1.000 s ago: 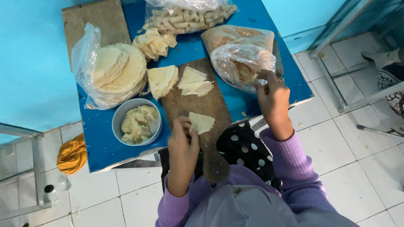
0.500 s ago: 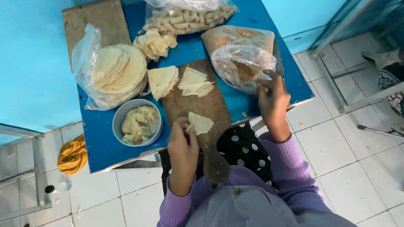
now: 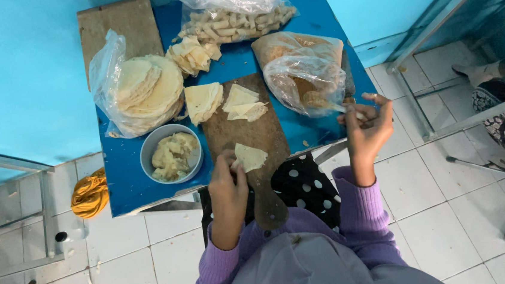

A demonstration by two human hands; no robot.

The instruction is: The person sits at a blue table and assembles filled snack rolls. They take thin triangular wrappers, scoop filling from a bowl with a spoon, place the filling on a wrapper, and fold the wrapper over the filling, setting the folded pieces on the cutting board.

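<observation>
A pastry wrapper (image 3: 249, 157) lies flat near the wooden board's (image 3: 246, 137) handle end, pinned by left hand (image 3: 227, 189) fingertips, while the right hand (image 3: 367, 128), beside the board, pinches a spoon (image 3: 327, 103), seemingly for filling.

Three clear plastic bags lie on the blue table. One bag (image 3: 118, 92) at the left holds round flat dough sheets, one bag (image 3: 236, 8) at the far edge holds pale rolled pieces, and a crumpled bag (image 3: 307, 71) at the right holds brownish filling.
</observation>
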